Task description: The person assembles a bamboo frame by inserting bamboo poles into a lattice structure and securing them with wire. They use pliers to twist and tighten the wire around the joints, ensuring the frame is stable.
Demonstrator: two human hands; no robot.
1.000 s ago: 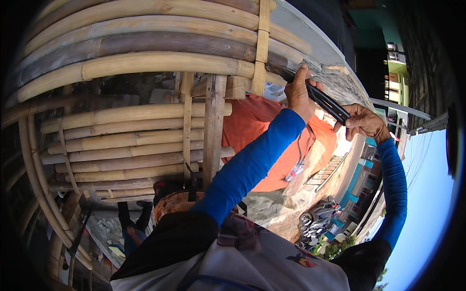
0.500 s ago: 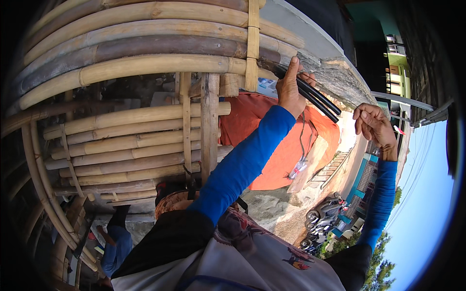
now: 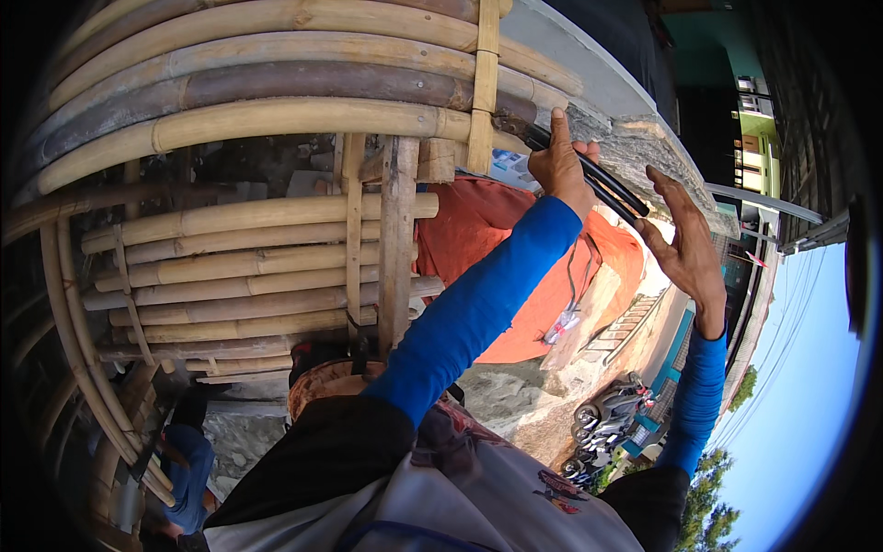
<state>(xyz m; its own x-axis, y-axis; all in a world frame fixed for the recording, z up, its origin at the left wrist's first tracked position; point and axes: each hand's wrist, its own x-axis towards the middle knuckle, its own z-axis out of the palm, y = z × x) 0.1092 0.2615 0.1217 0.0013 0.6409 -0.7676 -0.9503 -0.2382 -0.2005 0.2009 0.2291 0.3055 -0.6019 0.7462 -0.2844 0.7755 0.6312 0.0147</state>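
Observation:
In my left hand [image 3: 561, 170] is a pair of pincers [image 3: 616, 189] with long black handles. The fingers wrap round them and the thumb points up. Their jaw end reaches the ends of the bamboo poles [image 3: 303, 122], beside a flat upright bamboo strip [image 3: 484, 83] that crosses them. What the jaws grip, if anything, is too small to tell. My right hand [image 3: 688, 258] is open, its fingers stretched out and the thumb apart, close by the free ends of the handles. Nothing lies in that palm.
A lower bamboo rack [image 3: 248, 267] and a wooden post [image 3: 398, 239] stand at left. An orange tarp [image 3: 501, 313] hangs below my hands. A rough concrete edge [image 3: 635, 138] runs past the pole ends. Parked motorcycles [image 3: 607, 419] stand lower right; a person [image 3: 189, 469] is lower left.
My right hand has moved left to the pincers' handle ends and its curled fingers have opened. My left hand, on the pincers, has shifted slightly right.

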